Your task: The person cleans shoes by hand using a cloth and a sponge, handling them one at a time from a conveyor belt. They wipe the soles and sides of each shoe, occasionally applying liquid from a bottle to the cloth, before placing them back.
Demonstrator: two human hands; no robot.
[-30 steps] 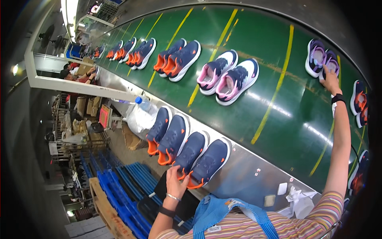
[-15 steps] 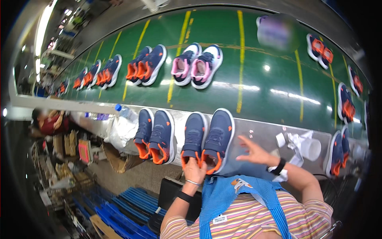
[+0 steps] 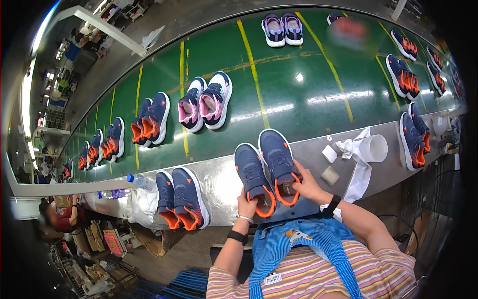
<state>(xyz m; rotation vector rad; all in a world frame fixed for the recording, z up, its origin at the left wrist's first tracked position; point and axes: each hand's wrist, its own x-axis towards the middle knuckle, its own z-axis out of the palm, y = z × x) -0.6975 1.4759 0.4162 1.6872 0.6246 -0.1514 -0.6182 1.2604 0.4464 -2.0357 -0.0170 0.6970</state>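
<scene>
A pair of navy sneakers with orange linings is in front of me at the metal ledge, toes pointing away. My left hand point(image 3: 247, 206) grips the heel of the left sneaker point(image 3: 251, 173), thumb at its opening. The heel collar of the right sneaker point(image 3: 277, 156) is held by my right hand point(image 3: 309, 186), its fingers partly hidden by the shoe. The two shoes touch or nearly touch, their toes slanting to the left. Another navy and orange pair point(image 3: 188, 197) rests on the ledge to the left, apart from my hands.
Beyond the metal ledge point(image 3: 224, 182) runs a green belt point(image 3: 298, 107) with yellow lines, carrying several pairs, among them white-and-pink sneakers point(image 3: 214, 104). To the right lie a white roll point(image 3: 377, 148), white strips point(image 3: 359, 182) and small blocks point(image 3: 329, 175). A bottle point(image 3: 144, 182) stands left.
My right hand, open in the air before, now grips the right sneaker's heel. The held pair has swung toe-left. My view has turned, and my left hand stays on the left sneaker.
</scene>
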